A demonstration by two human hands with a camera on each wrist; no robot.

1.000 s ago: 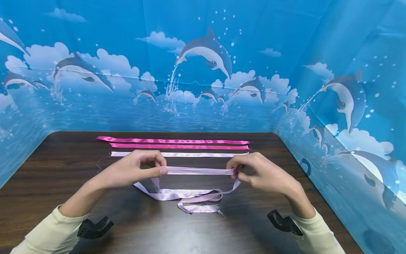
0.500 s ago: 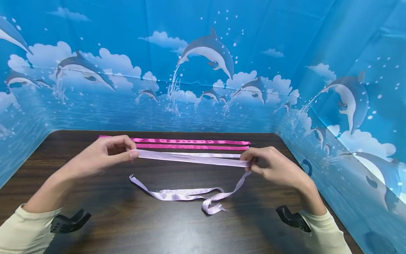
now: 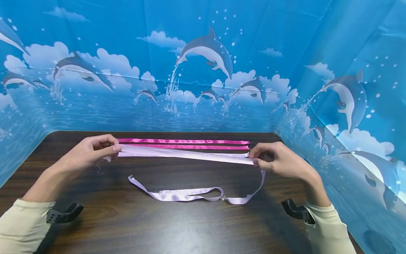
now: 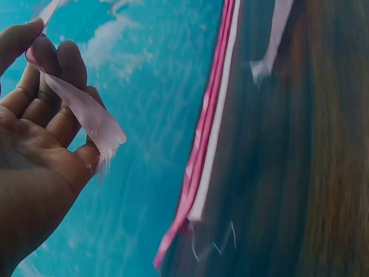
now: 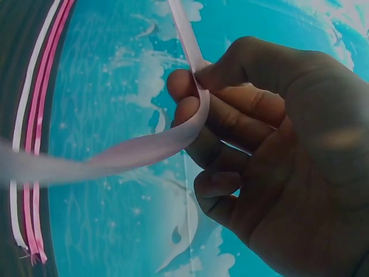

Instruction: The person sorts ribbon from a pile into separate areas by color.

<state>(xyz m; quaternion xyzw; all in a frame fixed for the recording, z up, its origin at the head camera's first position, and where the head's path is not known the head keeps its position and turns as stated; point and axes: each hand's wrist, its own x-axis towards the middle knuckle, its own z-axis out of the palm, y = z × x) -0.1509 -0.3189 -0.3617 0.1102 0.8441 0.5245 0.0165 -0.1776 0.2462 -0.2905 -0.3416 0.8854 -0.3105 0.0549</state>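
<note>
A pale lilac ribbon [image 3: 190, 155] is stretched between both hands above the table, sloping slightly down to the right. My left hand [image 3: 92, 151] pinches it between thumb and fingers near one end. That frayed end [image 4: 101, 124] hangs loose over the fingers in the left wrist view. With thumb and fingertips, my right hand [image 3: 280, 160] pinches the ribbon further along; its tail [image 5: 144, 151] bends away below the fingers and trails down to the tabletop. Another lilac ribbon [image 3: 180, 197] lies loosely folded on the table, in front of the stretched one.
Two bright pink ribbons [image 3: 203, 141] lie straight along the far side of the dark wooden table [image 3: 152, 225]. Nearer is a white ribbon [image 3: 139, 154], partly covered in view by the held one. A dolphin-print sheet [image 3: 158, 116] rises behind and at the sides.
The hands have moved apart, left hand going left and right hand right, lengthening the taut stretch of ribbon. It has come over the white ribbon in view, and the tail has slid right.
</note>
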